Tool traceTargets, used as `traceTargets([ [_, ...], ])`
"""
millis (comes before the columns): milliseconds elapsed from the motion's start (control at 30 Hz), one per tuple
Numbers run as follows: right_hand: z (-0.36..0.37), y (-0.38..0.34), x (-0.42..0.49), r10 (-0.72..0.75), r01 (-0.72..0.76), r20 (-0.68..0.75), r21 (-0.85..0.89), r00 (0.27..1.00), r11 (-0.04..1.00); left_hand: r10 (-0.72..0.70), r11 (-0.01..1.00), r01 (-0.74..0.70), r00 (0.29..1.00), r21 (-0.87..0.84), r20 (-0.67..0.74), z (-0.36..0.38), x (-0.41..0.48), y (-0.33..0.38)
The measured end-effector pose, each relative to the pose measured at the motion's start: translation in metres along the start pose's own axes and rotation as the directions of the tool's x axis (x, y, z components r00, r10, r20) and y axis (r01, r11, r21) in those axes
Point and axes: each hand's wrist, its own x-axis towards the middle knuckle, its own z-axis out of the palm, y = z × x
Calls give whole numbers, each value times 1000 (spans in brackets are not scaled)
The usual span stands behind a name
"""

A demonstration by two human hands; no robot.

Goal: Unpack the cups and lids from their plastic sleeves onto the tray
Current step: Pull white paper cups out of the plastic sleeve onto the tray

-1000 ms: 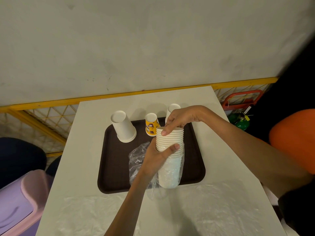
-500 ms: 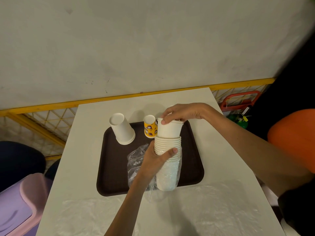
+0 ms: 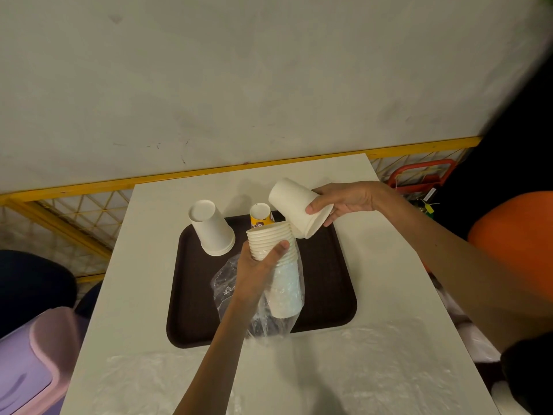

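Observation:
My left hand (image 3: pixel 258 271) grips a stack of white paper cups (image 3: pixel 279 259), rims up, over the dark brown tray (image 3: pixel 329 283). A clear plastic sleeve (image 3: pixel 239 298) hangs bunched round the stack's lower half. My right hand (image 3: pixel 341 202) holds a single white cup (image 3: pixel 294 206) by its rim, tilted with its base pointing up and left, above the tray's far right part. An upside-down white cup (image 3: pixel 212 227) stands on the tray's far left. A small yellow printed cup (image 3: pixel 261 215) stands upside down at the tray's far middle, partly hidden by the stack.
The tray lies on a white table (image 3: pixel 149 265) against a grey wall. Clear plastic sheeting (image 3: pixel 359 369) covers the table's near part. A purple and pink bin (image 3: pixel 33 360) stands at lower left. A yellow wire rack (image 3: pixel 74 211) and an orange seat (image 3: pixel 514 235) flank the table.
My right hand has lifted the top cup off the stack, raised it and tipped it over towards the far right. My left hand keeps its grip on the stack.

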Motion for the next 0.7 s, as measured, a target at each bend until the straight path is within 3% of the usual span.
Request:
traceTargets([
  [67, 0, 1, 1, -31, 31, -42, 5, 999, 1000, 11, 1000, -11, 1000, -8, 4, 0, 3, 2],
  [133, -3, 2, 7, -92, 116, -226, 95, 970, 989, 23, 1000, -23, 1000, 11, 10, -1, 5, 2],
  [233, -8, 5, 22, -133, 243, -604, 104, 786, 965, 22, 999, -22, 1000, 26, 9, -2, 6, 0],
  [300, -8, 9, 34, -126, 269, -728, 83, 674, 959, 27, 999, -28, 999, 38, 20, -2, 4, -3],
  [433, -3, 22, 57, -98, 238, -788, 63, 608, 969, 23, 997, -26, 999, 67, 45, -3, 4, -8],
  [700, 8, 45, 95, -106, 142, -790, -25, 604, 990, 3, 996, -8, 998, 86, 64, -8, 12, -11],
])
